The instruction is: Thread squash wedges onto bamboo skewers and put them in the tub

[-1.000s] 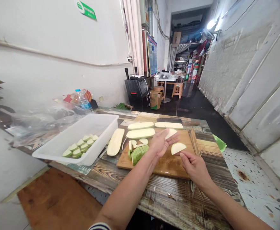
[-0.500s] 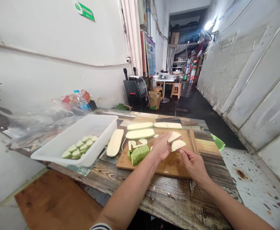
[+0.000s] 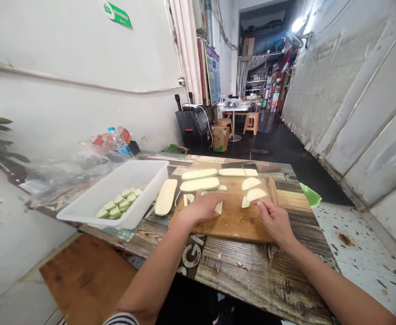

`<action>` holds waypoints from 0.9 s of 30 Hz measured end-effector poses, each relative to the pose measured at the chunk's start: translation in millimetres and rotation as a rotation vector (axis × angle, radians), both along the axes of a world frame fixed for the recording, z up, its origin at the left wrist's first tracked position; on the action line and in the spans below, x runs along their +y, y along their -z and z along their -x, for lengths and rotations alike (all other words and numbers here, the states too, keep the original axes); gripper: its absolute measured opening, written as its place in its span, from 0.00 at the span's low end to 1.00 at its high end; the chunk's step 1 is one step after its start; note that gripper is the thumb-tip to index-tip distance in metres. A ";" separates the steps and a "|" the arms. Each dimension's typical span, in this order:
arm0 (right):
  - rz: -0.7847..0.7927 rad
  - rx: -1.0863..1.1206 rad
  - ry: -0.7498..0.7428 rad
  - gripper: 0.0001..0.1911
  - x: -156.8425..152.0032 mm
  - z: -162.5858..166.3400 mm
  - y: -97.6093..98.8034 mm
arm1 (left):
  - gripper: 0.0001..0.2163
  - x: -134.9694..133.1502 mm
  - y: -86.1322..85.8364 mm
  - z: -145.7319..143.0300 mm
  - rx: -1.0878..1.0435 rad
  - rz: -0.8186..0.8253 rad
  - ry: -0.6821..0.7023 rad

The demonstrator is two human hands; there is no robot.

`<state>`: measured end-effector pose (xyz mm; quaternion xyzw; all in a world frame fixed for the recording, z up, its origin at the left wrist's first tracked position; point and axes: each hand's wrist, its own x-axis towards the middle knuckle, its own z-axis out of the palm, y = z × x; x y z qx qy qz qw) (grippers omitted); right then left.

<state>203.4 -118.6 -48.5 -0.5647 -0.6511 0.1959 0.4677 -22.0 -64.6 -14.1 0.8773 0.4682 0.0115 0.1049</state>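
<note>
My left hand point(image 3: 202, 206) lies palm down on the wooden cutting board point(image 3: 233, 225), its fingers cupped over the pile of cut green-skinned vegetable pieces, which it mostly hides. One pale piece point(image 3: 219, 207) shows under the fingertips. My right hand point(image 3: 274, 219) rests on the board's right side with curled fingers, and its fingertips pinch the near edge of a white wedge point(image 3: 255, 194). A second wedge point(image 3: 251, 183) lies just behind it. Long peeled slices point(image 3: 199, 184) lie across the back of the board.
A white plastic tub point(image 3: 140, 169) at the left holds several cut pieces point(image 3: 118, 205). One long slice point(image 3: 165, 197) lies on the table between tub and board. A knife point(image 3: 263, 168) rests behind the board and a green bowl point(image 3: 309, 195) to its right. Bottle and bags point(image 3: 114, 142) stand by the wall.
My left hand let go of a wedge and moved left, down onto the pile of cut pieces. My right hand set its wedge on the board. The camera shifted slightly.
</note>
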 end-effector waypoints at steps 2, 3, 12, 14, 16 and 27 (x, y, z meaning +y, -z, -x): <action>0.006 0.004 -0.001 0.19 0.2 0.1 0.1 | 0.20 0.7 3.7 -5.8 0.016 -0.011 -0.052; 0.007 0.010 0.001 0.19 0.4 -0.2 0.1 | 0.20 1.3 4.4 -8.5 0.013 -0.011 -0.071; 0.033 0.140 -0.004 0.19 2.3 -2.8 -2.4 | 0.21 10.2 6.9 -29.8 -0.157 0.033 -0.071; 0.069 0.186 -0.001 0.20 1.8 -3.1 -4.6 | 0.14 13.6 8.5 -33.8 -0.226 0.065 -0.073; 0.104 0.232 -0.014 0.20 1.1 -3.5 -6.1 | 0.08 18.8 12.2 -37.3 -0.315 0.084 -0.078; 0.104 0.130 -0.151 0.18 -7.0 0.5 -0.6 | 0.07 43.3 18.3 -54.0 -1.705 0.642 -0.458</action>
